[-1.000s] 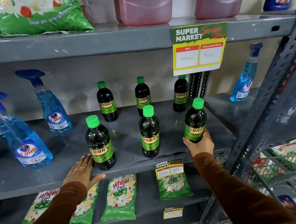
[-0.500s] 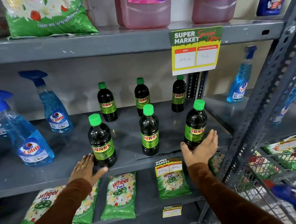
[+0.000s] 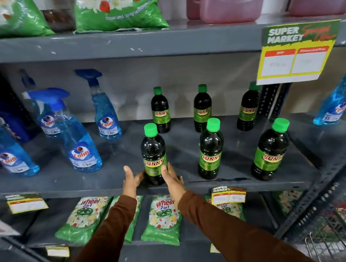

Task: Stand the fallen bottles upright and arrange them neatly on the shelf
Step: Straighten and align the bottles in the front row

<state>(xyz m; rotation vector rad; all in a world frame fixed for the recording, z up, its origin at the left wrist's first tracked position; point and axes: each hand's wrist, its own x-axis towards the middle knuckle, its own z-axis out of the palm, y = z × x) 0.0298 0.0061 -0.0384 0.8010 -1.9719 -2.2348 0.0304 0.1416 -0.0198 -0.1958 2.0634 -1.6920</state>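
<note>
Six dark Sunny bottles with green caps stand upright on the grey middle shelf point(image 3: 66, 178), in two rows of three. The back row is bottle point(image 3: 160, 110), bottle point(image 3: 202, 108) and bottle point(image 3: 248, 108). The front row is the front-left bottle point(image 3: 153, 154), the middle one point(image 3: 210, 150) and the front-right one point(image 3: 270, 152). My left hand point(image 3: 131, 179) and my right hand point(image 3: 173, 179) flank the base of the front-left bottle, fingers spread. Both touch its sides; neither wraps around it.
Blue Colin spray bottles point(image 3: 82, 149) stand at the left of the same shelf, another spray bottle point(image 3: 335, 101) at the right. A yellow price sign point(image 3: 296, 54) hangs from the shelf above. Green Wheel packs point(image 3: 161, 215) lie below. A slanted shelf post point(image 3: 330, 174) and a wire basket point(image 3: 333, 240) are at right.
My right hand let go of the front-right bottle and moved left to the front-left bottle. My left hand came off the shelf edge up to that bottle's other side. The view shifted left.
</note>
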